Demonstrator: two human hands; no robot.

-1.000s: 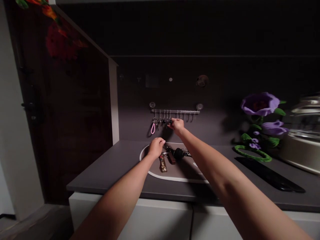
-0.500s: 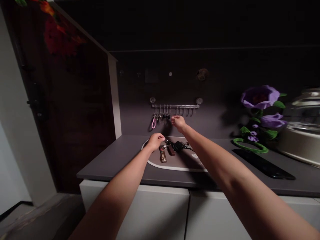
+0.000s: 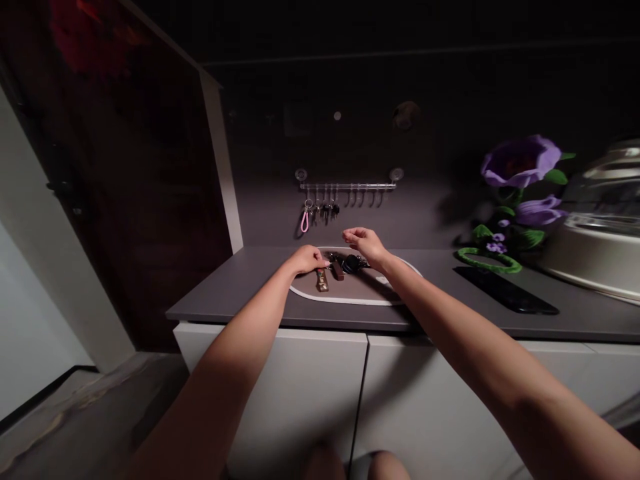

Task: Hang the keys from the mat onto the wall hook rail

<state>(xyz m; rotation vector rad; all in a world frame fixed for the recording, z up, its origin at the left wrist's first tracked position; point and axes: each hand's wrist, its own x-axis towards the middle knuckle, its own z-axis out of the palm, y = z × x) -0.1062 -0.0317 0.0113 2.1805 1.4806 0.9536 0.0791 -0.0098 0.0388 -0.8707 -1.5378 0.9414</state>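
My left hand (image 3: 306,259) is low over the left part of an oval mat (image 3: 345,301) with a white rim. Its thumb and fingers are pinched together at the top of a brown key fob (image 3: 323,281), by some metal keys; what lies between the fingertips is hidden. Beside that fob lies a dark reddish-brown fob (image 3: 339,270), and a round black item (image 3: 351,263) sits further right among more keys. My right hand (image 3: 369,246) hovers above the mat's far side, fingers loosely bent and apart, with nothing visible in them.
On the wall, a clear hook rail (image 3: 349,187) carries several keys and a pink loop strap (image 3: 305,220) at its left. To the right stand purple crafted flowers (image 3: 523,163), a long black object (image 3: 505,290) and a large pale appliance (image 3: 595,250). White cabinet doors (image 3: 300,393) are below.
My right hand has come down and away from the hanging keys. My left hand has closed in on the keys by the brown fob. The view has tilted down.
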